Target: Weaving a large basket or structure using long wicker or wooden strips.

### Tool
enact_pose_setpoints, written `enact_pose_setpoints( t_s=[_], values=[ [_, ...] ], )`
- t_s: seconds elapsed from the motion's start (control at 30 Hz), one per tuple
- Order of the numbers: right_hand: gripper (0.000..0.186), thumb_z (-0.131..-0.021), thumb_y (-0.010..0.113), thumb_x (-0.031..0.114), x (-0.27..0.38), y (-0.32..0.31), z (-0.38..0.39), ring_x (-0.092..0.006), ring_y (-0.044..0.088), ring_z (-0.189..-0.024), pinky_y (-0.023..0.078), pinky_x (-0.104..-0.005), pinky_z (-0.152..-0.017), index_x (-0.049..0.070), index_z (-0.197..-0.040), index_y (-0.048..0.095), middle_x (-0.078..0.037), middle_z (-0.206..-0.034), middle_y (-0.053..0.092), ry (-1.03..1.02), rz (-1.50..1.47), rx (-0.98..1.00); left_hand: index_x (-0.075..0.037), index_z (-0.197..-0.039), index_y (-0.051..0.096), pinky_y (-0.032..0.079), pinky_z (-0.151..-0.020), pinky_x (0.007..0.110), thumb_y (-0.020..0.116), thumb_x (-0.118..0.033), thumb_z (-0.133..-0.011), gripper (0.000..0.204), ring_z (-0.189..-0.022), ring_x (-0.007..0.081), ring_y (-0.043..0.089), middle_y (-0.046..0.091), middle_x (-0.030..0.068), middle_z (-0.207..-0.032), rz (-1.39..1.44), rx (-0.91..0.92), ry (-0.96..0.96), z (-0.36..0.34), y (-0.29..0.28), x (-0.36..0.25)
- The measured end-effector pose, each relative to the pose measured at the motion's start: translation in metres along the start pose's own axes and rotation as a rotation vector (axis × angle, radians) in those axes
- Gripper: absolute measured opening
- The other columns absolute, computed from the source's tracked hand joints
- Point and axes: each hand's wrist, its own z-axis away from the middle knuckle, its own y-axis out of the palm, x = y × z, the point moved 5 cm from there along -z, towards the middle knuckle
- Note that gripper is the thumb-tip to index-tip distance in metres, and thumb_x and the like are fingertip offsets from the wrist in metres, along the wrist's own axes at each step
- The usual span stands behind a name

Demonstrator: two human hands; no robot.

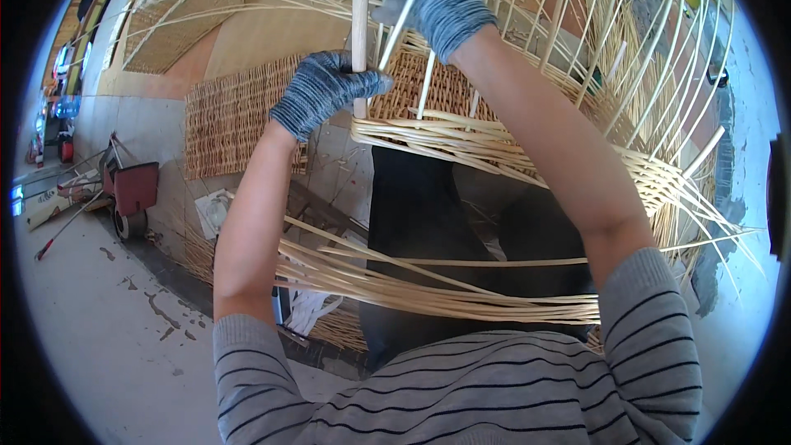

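Note:
A half-woven wicker basket (461,86) stands in front of me with many pale upright stakes (568,25) rising from its woven base. My left hand (325,91), in a grey knitted glove, is closed around a thick pale wooden rod (361,0) at the basket's near rim. My right hand (441,0), gloved the same way, is higher up and grips a thin pale stake (401,25) among the uprights. Loose cane strands (395,280) trail from the weave across my lap, over my dark trousers.
Flat woven wicker panels (231,115) lean against the wall at left. A red wheeled cart (132,194) and long-handled tools stand on the grey concrete floor (107,321) further left. More cane bundles lie near my knees.

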Motion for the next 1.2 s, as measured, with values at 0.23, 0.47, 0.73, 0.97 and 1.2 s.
enact_pose_setpoints(
  t_s=[0.23, 0.47, 0.73, 0.97, 1.2],
  values=[
    [0.020, -0.093, 0.045, 0.019, -0.053, -0.054, 0.146, -0.0100, 0.038, -0.046, 0.053, -0.0363, -0.061, 0.001, -0.092, 0.051, 0.001, -0.056, 0.036, -0.038, -0.351, -0.344, -0.001, -0.097, 0.062, 0.048, -0.063, 0.025, 0.059, -0.025, -0.085, 0.028, -0.067, 0.0118, 0.059, 0.065, 0.0065, -0.081, 0.354, 0.309, 0.153, -0.012, 0.034, 0.023],
    [0.017, -0.093, 0.042, 0.015, -0.070, -0.058, 0.143, -0.0092, 0.035, -0.047, 0.050, -0.0341, -0.058, 0.001, -0.091, 0.051, 0.001, -0.055, 0.035, -0.080, -0.370, -0.416, 0.000, -0.109, 0.055, 0.047, -0.079, 0.025, 0.057, -0.020, -0.087, 0.030, -0.084, 0.0130, 0.060, 0.065, 0.0077, -0.087, 0.232, -0.398, 0.206, 0.049, 0.005, -0.067],
    [0.012, -0.089, 0.051, 0.016, -0.010, -0.083, 0.161, -0.0154, 0.054, -0.070, 0.050, -0.0309, -0.069, 0.006, -0.094, 0.049, -0.004, -0.079, 0.053, 0.118, 0.137, -0.416, -0.009, -0.084, 0.065, 0.049, -0.066, 0.031, 0.070, -0.032, -0.074, 0.026, -0.067, 0.0209, 0.062, 0.065, 0.0083, -0.076, -0.043, -0.061, 0.163, 0.017, 0.094, -0.022],
    [0.060, -0.084, 0.057, 0.010, 0.032, -0.061, 0.014, -0.0220, 0.060, -0.091, 0.053, -0.0281, -0.072, 0.006, -0.134, 0.025, -0.014, -0.106, 0.056, -0.309, 1.107, -0.344, -0.007, -0.079, 0.065, 0.047, -0.064, 0.039, 0.051, -0.044, -0.084, 0.039, -0.066, 0.0325, 0.060, 0.062, 0.0162, -0.070, -0.344, -0.388, -0.024, 0.019, 0.091, -0.024],
    [0.032, -0.086, 0.053, 0.012, -0.017, -0.125, 0.181, -0.0168, 0.052, -0.105, 0.042, -0.0339, -0.093, 0.003, -0.115, 0.041, -0.005, -0.099, 0.053, -0.105, 0.708, -0.392, -0.011, -0.093, 0.067, 0.046, -0.078, 0.031, 0.065, -0.053, -0.070, 0.048, -0.081, 0.0253, 0.062, 0.066, 0.0104, -0.089, -0.294, -0.035, -0.080, 0.008, 0.077, -0.006]
  ],
)
